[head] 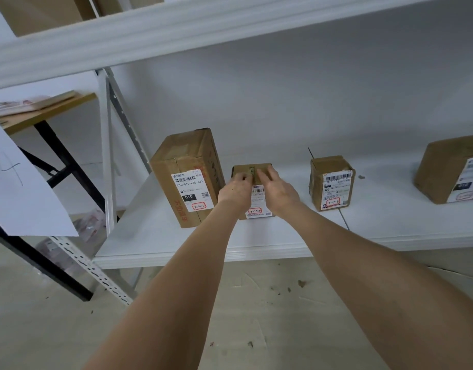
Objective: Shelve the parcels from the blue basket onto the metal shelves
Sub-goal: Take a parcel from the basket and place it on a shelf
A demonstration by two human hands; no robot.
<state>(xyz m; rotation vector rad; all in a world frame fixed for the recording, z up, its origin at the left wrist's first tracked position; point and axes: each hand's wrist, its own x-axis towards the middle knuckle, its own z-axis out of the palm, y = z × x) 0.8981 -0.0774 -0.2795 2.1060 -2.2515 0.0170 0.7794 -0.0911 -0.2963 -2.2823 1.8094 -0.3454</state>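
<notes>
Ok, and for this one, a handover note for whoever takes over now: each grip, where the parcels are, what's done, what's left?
Left grip: fingers curled over the top of the middle parcel, holding it.
Right grip: fingers lie fairly straight on the same top.
Parcels: middle parcel stands on the white shelf, between the tall parcel and the small parcel; a fourth parcel sits far right.
Done: four parcels on the shelf.
Left: let go of this one; blue basket is out of view, so what remains cannot be told.

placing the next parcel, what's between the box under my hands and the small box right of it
Only bare shelf board between that parcel and the small box, per the head view.
</notes>
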